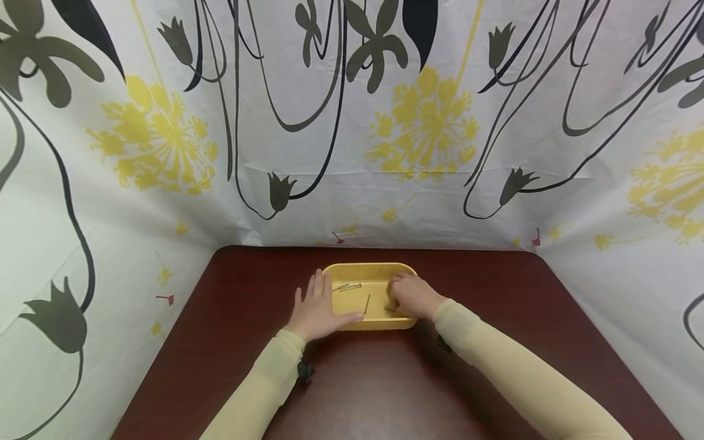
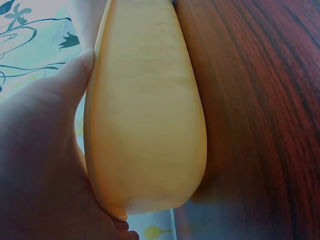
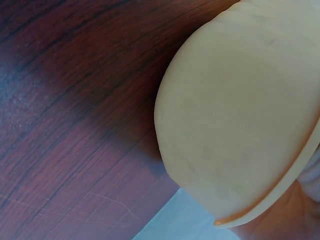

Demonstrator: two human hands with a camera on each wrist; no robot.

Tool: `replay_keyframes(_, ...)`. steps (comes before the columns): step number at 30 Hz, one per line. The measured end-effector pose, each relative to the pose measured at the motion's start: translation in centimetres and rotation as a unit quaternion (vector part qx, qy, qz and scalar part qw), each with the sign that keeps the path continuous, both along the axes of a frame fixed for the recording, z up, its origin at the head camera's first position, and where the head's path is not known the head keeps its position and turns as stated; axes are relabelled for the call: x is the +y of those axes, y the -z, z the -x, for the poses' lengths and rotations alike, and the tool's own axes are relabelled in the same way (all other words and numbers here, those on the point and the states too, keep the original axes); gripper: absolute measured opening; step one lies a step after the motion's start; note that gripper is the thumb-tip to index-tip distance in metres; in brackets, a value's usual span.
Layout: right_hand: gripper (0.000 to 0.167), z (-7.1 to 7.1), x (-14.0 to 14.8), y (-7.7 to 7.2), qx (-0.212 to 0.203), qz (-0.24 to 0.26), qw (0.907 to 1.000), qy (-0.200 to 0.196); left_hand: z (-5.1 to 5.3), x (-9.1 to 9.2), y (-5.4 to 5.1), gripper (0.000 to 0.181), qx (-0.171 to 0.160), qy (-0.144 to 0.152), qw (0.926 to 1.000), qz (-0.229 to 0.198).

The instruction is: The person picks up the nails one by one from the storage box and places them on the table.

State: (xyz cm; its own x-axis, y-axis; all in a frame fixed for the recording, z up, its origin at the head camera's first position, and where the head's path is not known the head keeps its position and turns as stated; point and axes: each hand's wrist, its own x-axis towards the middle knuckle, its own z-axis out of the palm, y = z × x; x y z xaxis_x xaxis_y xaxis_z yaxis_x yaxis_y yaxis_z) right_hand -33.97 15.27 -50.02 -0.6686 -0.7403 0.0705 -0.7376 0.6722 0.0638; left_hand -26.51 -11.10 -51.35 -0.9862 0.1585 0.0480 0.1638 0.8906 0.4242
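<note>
A yellow plastic tray (image 1: 379,324) sits on the dark table, holding several thin metal sticks that look like nails (image 1: 350,286). One lies alone near the middle (image 1: 367,304). My left hand (image 1: 316,311) rests on the tray's left end with spread, straight fingers, its thumb along the near rim. In the left wrist view that hand touches the rim of the tray (image 2: 150,110). My right hand (image 1: 411,296) reaches over the right end, fingers bent down inside. Its fingertips are beside another thin piece (image 1: 389,310); whether they pinch anything is hidden.
The reddish-brown wooden table (image 1: 352,385) has rounded far corners. A white cloth with flower patterns (image 1: 352,201) hangs behind it and along both sides. Each sleeved forearm has a small dark device (image 1: 304,371) at the wrist.
</note>
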Motion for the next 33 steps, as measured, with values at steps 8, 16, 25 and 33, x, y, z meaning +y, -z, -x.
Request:
replay_keyframes(8, 0.043, -0.2, 0.0, -0.2, -0.008, 0.003, 1.0000, 0.000, -0.1, 0.1, -0.1, 0.132, -0.003, -0.004, 1.0000, 0.002)
replay_keyframes(16, 0.041, -0.5, -0.1, -0.7, 0.012, 0.016, 0.9997, -0.012, -0.1, 0.1, -0.1, 0.131, -0.001, -0.001, 1.0000, -0.009)
replay_keyframes(25, 0.038, -0.6, 0.0, -1.0, 0.021, 0.015, 0.9997, -0.004, -0.4, 0.1, -0.7, 0.132, -0.006, 0.001, 0.9999, -0.010)
replay_keyframes(33, 0.036, -1.2, 0.5, -2.0, 0.021, 0.022, 0.9995, 0.001, -0.3, 0.0, -0.5, 0.133, -0.007, 0.000, 1.0000, 0.000)
